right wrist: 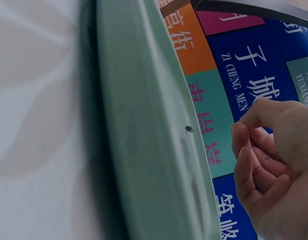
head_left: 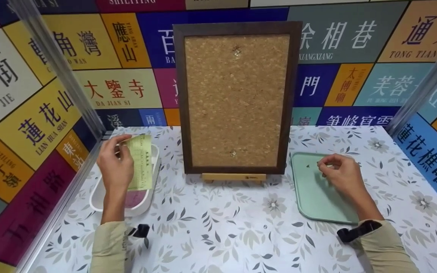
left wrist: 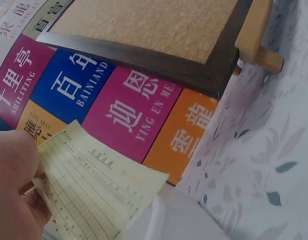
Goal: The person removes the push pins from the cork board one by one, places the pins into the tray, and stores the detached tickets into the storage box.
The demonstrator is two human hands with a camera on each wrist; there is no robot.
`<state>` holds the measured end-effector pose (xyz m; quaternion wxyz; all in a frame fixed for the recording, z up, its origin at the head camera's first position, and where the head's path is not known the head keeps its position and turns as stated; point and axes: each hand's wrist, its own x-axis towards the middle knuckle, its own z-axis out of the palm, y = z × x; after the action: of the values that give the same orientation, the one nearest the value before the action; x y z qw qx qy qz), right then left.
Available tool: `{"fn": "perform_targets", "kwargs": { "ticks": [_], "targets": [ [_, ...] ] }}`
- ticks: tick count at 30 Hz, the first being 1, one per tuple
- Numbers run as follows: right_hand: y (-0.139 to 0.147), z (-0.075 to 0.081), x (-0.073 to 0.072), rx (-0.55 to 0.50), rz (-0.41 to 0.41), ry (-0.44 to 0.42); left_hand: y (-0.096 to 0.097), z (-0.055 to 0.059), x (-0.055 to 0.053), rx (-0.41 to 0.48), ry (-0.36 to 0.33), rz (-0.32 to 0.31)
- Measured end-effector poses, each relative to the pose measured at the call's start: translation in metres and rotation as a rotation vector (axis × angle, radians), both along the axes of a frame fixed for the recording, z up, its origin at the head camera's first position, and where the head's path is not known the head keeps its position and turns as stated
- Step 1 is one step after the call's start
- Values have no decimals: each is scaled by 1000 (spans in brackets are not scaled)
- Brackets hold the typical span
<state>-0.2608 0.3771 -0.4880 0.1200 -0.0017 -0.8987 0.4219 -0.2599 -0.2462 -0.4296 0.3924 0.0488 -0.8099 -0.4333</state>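
Note:
My left hand (head_left: 117,163) pinches a yellow printed paper slip (head_left: 141,163) by its edge, above a white tray (head_left: 97,206). In the left wrist view the slip (left wrist: 101,180) shows ruled lines and print. Over the green tray (head_left: 305,204) my right hand (head_left: 341,170) has thumb and forefinger pressed together. What they pinch is mostly hidden; it seems to be a small thumbtack. A loose thumbtack (right wrist: 189,130) lies on the tray, just left of the fingertips. Between the hands stands a dark-framed cork board (head_left: 235,98).
A small wooden stand (head_left: 233,177) supports the board. Two small shiny spots show on the cork, high and low. A magenta paper (head_left: 135,199) lies in the white tray. Sign-printed walls (head_left: 123,85) close off the back and sides of the patterned table (head_left: 222,242).

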Motion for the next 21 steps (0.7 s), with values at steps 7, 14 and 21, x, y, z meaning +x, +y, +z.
{"fn": "perform_targets", "kwargs": {
  "ticks": [7, 14, 21],
  "targets": [
    [6, -8, -1, -8, 32, -37, -12, -8, -4, -126, -53, -6],
    [8, -11, -1, 29, 47, -74, -16, -21, -6, -150, -145, -48],
    [9, -11, 0, 74, 68, -127, -20, -29, -5, -167, -273, -32]
  ]
}}
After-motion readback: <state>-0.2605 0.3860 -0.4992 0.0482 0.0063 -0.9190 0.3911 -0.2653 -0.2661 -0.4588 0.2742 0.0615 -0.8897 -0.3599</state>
